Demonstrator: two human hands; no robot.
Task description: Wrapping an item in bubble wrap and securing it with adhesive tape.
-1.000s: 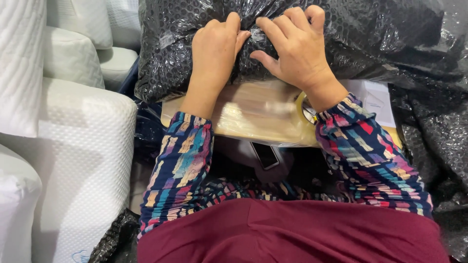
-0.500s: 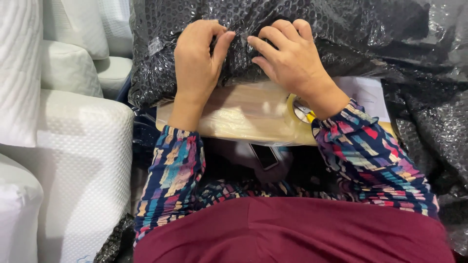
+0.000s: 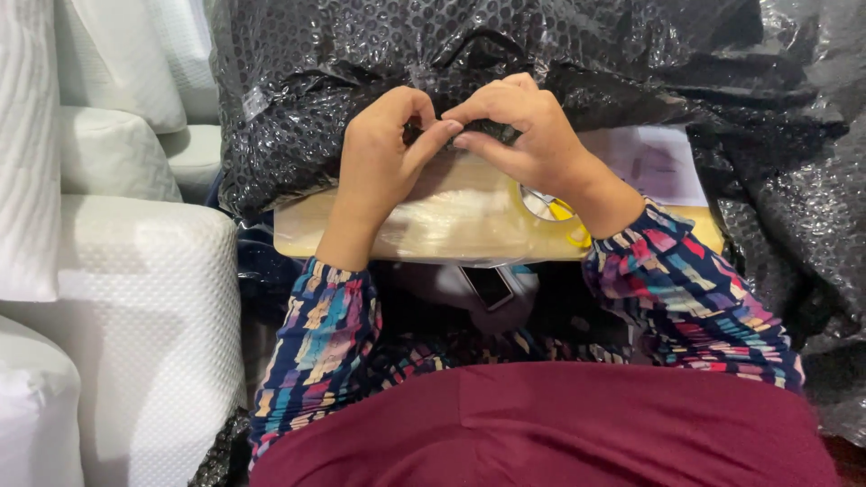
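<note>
The black bubble wrap lies heaped over the top of a flat tan board in front of the person, its lower edge folded down just above the board's near side. Both hands meet at that edge in the middle. The left hand is curled, thumb and forefinger pinching a small fold of the wrap; the right hand is clenched on the same fold from the other side, its fingertips touching those of the left. Between the two hands a dark bit of wrap shows, gripped tight.

Under the right wrist, on the board, sits a roll of clear tape with a yellow piece beside it. A white sheet of paper lies on the board to the right, partly tucked under the wrap. More of the black wrap spills down the right side. Both forearms are in bright patterned sleeves, over a dark red lap. To the left stand stacked white pillows with a quilted surface, close beside the board
</note>
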